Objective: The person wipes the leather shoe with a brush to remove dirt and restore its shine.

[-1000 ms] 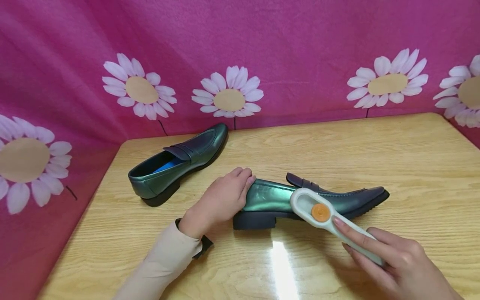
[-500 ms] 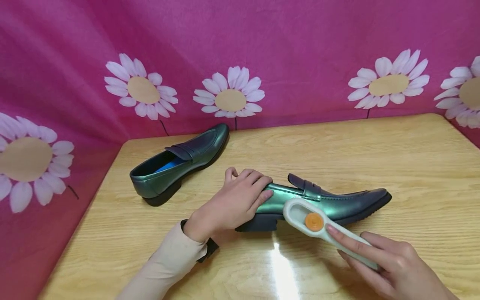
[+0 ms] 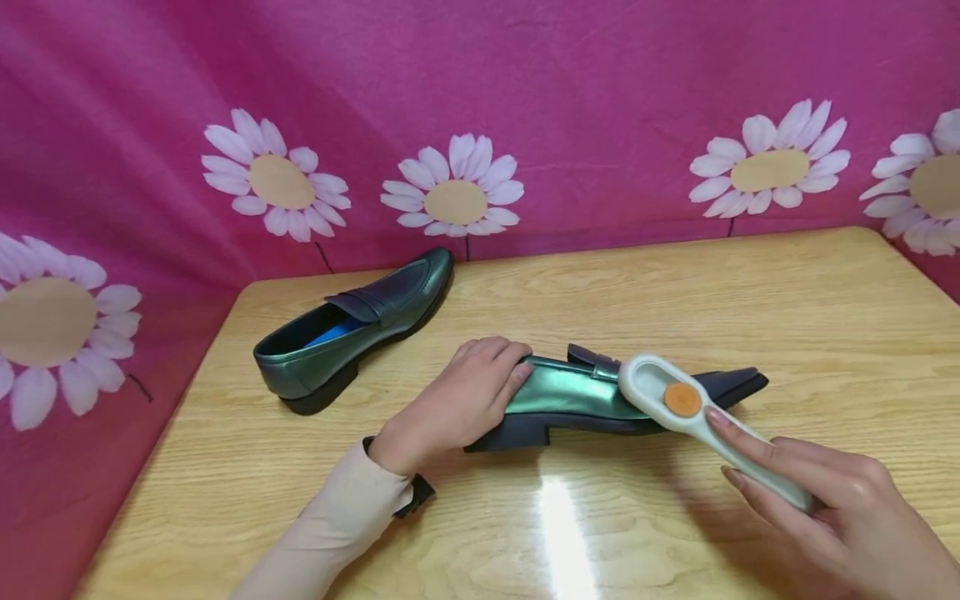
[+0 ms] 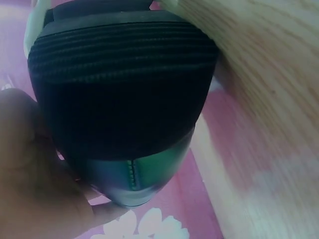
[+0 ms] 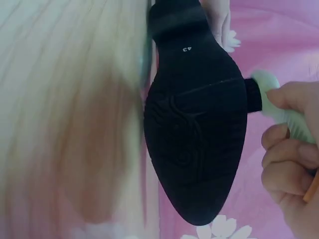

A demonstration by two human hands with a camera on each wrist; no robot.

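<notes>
My left hand (image 3: 457,396) grips the heel end of a shiny green-and-purple loafer (image 3: 570,392), fingers over its back rim. The heel block (image 4: 124,99) fills much of the left wrist view. In my right hand (image 3: 840,500) is a pale-handled brush (image 3: 651,385) with an orange button, index finger stretched along the handle. Its head lies over the near side of the loafer's front part. In the right wrist view, dark bristles (image 5: 253,94) meet the edge of the shoe beside the sole (image 5: 199,134). Whether the loafer touches the table is hard to tell.
A matching loafer (image 3: 405,300) with a blue insole stands at the back left of the wooden table (image 3: 750,283). Behind and to the left hangs a magenta cloth (image 3: 600,100) with white daisies. A bright reflection lies on the tabletop at the front.
The brush first shifted slightly left and down, then right and up towards the toe. My left hand moved further onto the shoe's heel end, and the loafer has tilted a little.
</notes>
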